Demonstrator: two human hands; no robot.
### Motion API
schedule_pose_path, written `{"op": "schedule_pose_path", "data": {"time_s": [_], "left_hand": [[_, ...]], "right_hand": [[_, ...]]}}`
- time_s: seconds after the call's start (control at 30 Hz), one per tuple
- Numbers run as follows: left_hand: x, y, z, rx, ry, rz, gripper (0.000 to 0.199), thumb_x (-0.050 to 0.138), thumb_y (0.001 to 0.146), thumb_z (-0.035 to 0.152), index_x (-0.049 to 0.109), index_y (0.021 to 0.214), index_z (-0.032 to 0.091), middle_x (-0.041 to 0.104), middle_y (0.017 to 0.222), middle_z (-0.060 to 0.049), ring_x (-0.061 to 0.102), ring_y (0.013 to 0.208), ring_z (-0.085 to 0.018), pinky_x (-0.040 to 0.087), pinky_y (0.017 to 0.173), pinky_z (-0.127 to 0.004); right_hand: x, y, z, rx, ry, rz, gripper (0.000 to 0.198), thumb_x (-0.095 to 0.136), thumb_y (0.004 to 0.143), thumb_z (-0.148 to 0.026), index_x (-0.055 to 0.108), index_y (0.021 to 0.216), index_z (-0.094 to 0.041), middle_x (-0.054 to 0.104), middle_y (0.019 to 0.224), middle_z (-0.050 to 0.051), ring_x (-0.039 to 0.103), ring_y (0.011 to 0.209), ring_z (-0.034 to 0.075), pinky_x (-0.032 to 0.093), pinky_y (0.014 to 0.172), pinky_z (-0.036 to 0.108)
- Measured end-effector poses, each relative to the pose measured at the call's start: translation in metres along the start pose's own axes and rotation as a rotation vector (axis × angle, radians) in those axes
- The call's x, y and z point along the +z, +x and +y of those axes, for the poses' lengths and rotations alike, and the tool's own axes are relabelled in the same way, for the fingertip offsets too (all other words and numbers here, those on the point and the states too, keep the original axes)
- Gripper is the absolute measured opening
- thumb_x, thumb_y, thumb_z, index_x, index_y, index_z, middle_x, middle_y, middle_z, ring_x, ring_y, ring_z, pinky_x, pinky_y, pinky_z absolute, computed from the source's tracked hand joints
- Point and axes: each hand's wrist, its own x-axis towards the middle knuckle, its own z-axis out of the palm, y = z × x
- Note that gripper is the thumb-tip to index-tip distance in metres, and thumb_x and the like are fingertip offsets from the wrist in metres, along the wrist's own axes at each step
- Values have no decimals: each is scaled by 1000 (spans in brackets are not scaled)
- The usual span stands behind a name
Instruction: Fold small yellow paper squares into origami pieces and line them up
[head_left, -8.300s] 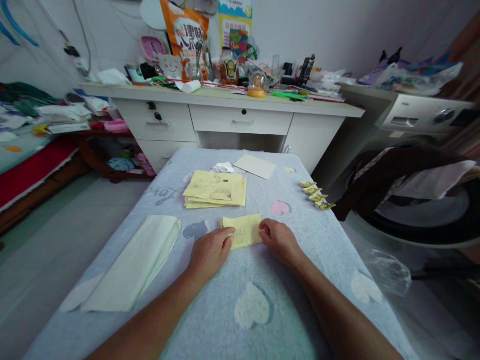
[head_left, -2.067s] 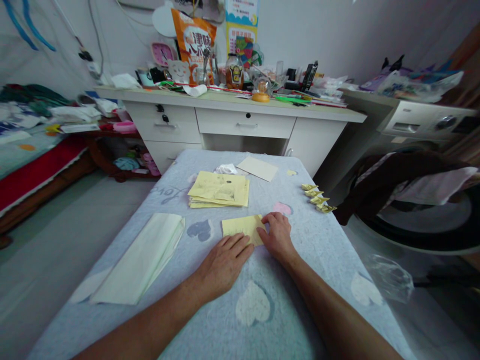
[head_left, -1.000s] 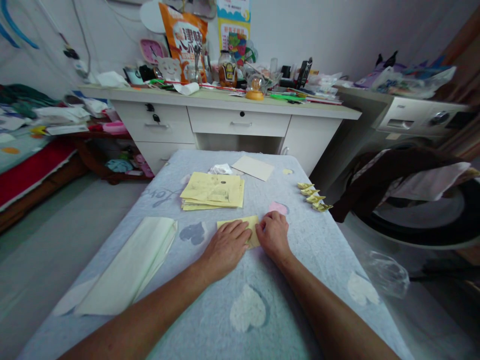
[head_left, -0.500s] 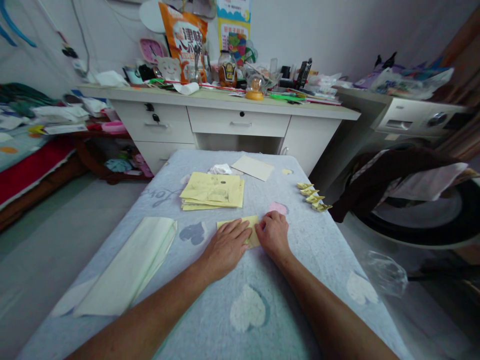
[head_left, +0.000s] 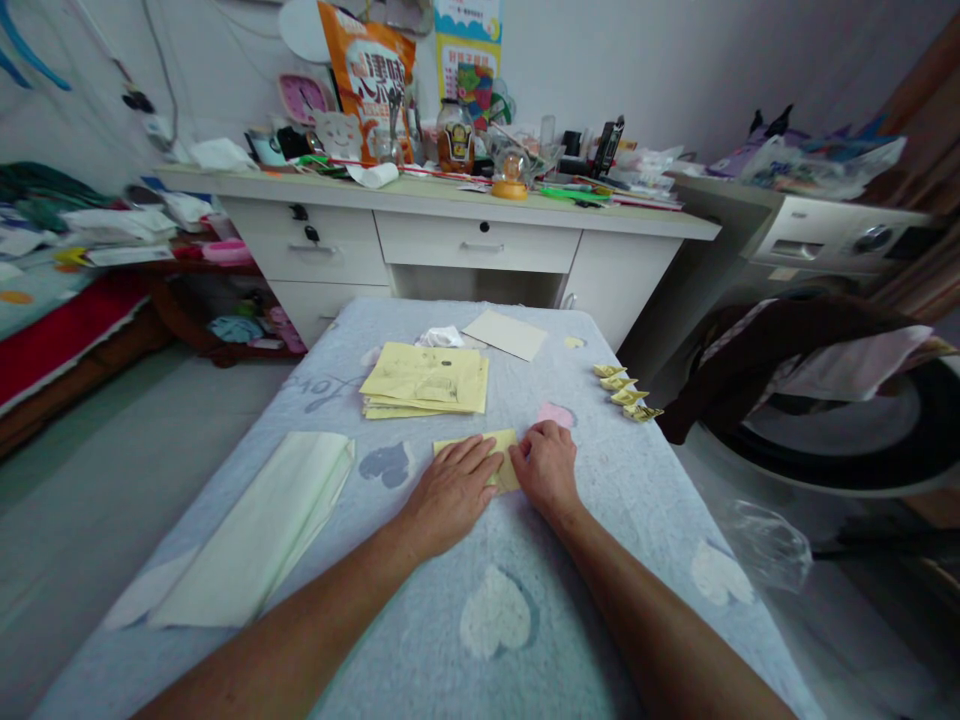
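Observation:
A small yellow sheet of paper lies flat on the cloth-covered table, partly hidden by my hands. My left hand rests flat across its left and middle part, fingers stretched out. At the paper's right edge, my right hand has its fingers curled together, pinching that edge. Beyond my left hand sits a stack of yellow papers with dark printed marks. Several small folded yellow paper pieces stand in a row near the table's right edge.
A folded pale green sheet lies at the left on the heart-patterned tablecloth. Toward the back are a white card and a crumpled white tissue. A cluttered white desk stands behind; a washing machine is at the right.

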Motion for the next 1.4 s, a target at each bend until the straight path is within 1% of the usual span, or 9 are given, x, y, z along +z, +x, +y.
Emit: {"op": "schedule_pose_path", "data": {"time_s": [0.4, 0.53, 0.63, 0.77, 1.0, 1.1, 1.2, 1.3, 1.4], "left_hand": [[-2, 2, 2, -60, -81, -13, 39, 51, 89, 28, 51, 128, 24, 49, 141, -3, 38, 133, -21, 30, 111, -41], [-4, 3, 3, -63, -95, -15, 41, 53, 87, 26, 51, 127, 24, 49, 140, -4, 38, 133, -22, 30, 112, -40], [-5, 4, 5, -65, -103, -15, 44, 53, 86, 26, 49, 130, 24, 49, 140, -4, 37, 132, -22, 28, 112, -40], [-7, 3, 2, -77, -97, -27, 44, 51, 89, 30, 47, 132, 26, 47, 142, -4, 36, 133, -22, 27, 111, -42], [-7, -9, -11, -107, -1, -74, 43, 45, 93, 34, 45, 135, 37, 39, 148, -4, 30, 137, -31, 20, 107, -61], [-10, -15, -10, -66, 50, -41, 39, 44, 93, 30, 49, 132, 36, 41, 147, -4, 29, 138, -32, 16, 107, -65], [-16, -24, -6, 29, 116, -9, 35, 41, 95, 24, 54, 127, 32, 45, 146, -3, 28, 139, -28, 10, 111, -61], [-25, -39, -4, 145, 155, -38, 34, 40, 95, 20, 54, 126, 26, 48, 143, -4, 33, 137, -26, 14, 112, -56], [-32, -53, -7, 171, 185, -70, 33, 40, 95, 18, 56, 123, 25, 50, 141, -3, 37, 134, -27, 18, 111, -54]], "right_hand": [[0, 2, 2, -4, -16, 2, 11, 59, 82, -27, 63, 89, -19, 58, 99, 9, 47, 96, 26, 35, 83, 36], [-2, -1, 4, -154, 31, -21, 19, 56, 84, -17, 66, 99, -24, 57, 110, 7, 45, 102, 24, 33, 85, 36], [-4, -3, 3, -288, 39, -107, 21, 50, 88, -16, 67, 97, -24, 61, 100, 5, 46, 97, 22, 32, 85, 34], [-7, -5, 1, -319, 7, -137, 22, 48, 89, -16, 66, 99, -22, 62, 98, 5, 47, 95, 21, 32, 85, 34], [-12, -11, -6, -289, -65, -157, 21, 53, 88, -31, 60, 106, -22, 59, 107, 6, 46, 100, 24, 32, 87, 37], [-12, -13, -8, -271, -88, -162, 26, 54, 88, -39, 58, 108, -23, 57, 110, 7, 46, 102, 26, 32, 87, 38], [-12, -14, -8, -267, -100, -174, 30, 55, 87, -43, 58, 109, -24, 56, 112, 7, 46, 103, 27, 32, 87, 39], [-12, -14, -8, -270, -105, -171, 31, 57, 86, -43, 57, 110, -23, 56, 112, 8, 45, 104, 27, 32, 88, 40], [-13, -15, -9, -271, -106, -164, 35, 57, 84, -47, 57, 110, -22, 56, 111, 8, 46, 103, 27, 32, 88, 40]]}}
